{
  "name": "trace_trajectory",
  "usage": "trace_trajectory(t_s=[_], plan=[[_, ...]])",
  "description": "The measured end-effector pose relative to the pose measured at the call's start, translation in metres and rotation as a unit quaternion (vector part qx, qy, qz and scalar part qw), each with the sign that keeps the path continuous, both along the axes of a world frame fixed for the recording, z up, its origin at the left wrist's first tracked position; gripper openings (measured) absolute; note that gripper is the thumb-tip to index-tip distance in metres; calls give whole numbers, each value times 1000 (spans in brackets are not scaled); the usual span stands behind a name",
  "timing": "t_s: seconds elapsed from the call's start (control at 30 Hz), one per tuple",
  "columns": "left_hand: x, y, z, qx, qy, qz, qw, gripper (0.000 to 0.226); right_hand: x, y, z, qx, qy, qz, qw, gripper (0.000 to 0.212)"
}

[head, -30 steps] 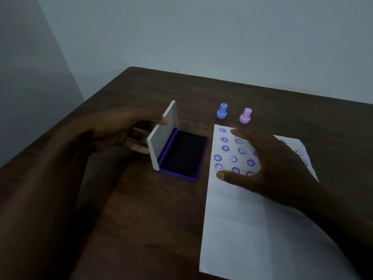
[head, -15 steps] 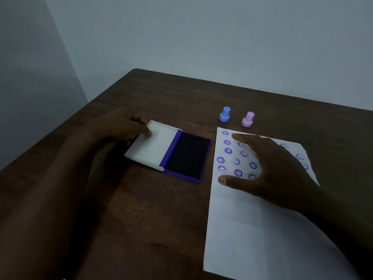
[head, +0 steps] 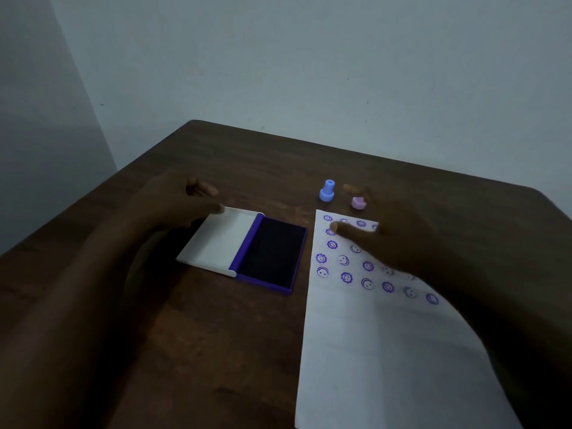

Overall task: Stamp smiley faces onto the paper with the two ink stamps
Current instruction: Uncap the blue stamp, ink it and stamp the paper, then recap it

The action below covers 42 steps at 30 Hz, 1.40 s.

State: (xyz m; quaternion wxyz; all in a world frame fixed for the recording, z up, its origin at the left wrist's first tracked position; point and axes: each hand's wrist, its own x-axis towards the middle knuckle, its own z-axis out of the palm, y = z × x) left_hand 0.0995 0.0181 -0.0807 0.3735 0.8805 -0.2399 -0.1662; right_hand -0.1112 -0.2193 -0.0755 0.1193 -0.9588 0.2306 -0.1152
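A white sheet of paper (head: pixel 380 351) lies on the dark wooden table (head: pixel 192 342), its far part covered with several purple smiley prints. The ink pad (head: pixel 272 253) lies open to its left, its white lid (head: pixel 221 239) flat on the table. A blue stamp (head: pixel 327 191) stands upright beyond the paper. Beside it the pink stamp (head: pixel 358 203) is partly hidden by my right hand (head: pixel 390 233), whose spread fingers reach around it; a grip does not show. My left hand (head: pixel 182 205) rests at the lid's far left corner, fingers loose, holding nothing.
The table's far edge meets a pale wall (head: pixel 309 72) just behind the stamps. Its left edge runs diagonally down toward me. My forearms cross the near left and near right of the table.
The lid went from standing upright to lying flat on the table. My left hand has eased off it. My right hand moved forward from over the prints to the pink stamp.
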Motion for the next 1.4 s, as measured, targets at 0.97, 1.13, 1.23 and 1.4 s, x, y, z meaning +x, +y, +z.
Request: trace_trajectory(t_s=[0.97, 1.13, 1.23, 1.4], plan=[[-29, -19, 4, -243, 169, -157, 942, 43, 56, 25, 16, 477, -110, 81, 868, 26], [-34, -23, 0, -276, 157, -153, 936, 44, 57, 34, 10, 537, -102, 86, 833, 27], [-34, -25, -2, -279, 151, -140, 938, 43, 55, 36, 7, 562, -109, 101, 814, 26], [-32, -22, 1, -280, 189, -136, 931, 36, 48, 35, 1, 531, -169, 153, 816, 27]])
